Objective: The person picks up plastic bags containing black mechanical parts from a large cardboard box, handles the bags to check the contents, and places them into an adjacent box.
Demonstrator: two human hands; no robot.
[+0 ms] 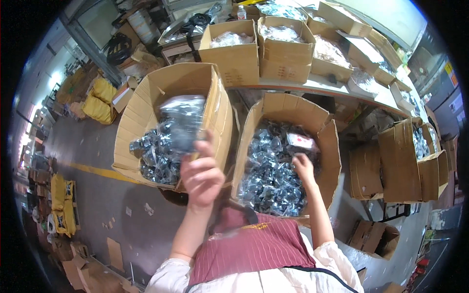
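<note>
My left hand is closed on a dark item in a clear plastic bag, raised above the left cardboard box. Motion smears the item, so its exact kind cannot be made out. That box holds a heap of dark, plastic-wrapped pieces. Over the right cardboard box, the fingers of my right hand are pinched at the lower edge of a small flat packet, white with red marks. Beneath it lie many shiny dark pieces in clear bags.
Behind stands a long table with several open cartons of bagged parts. More cartons are stacked at the right. Yellow sacks lie at the far left. Cardboard scraps rest on the grey floor, which bears a yellow line.
</note>
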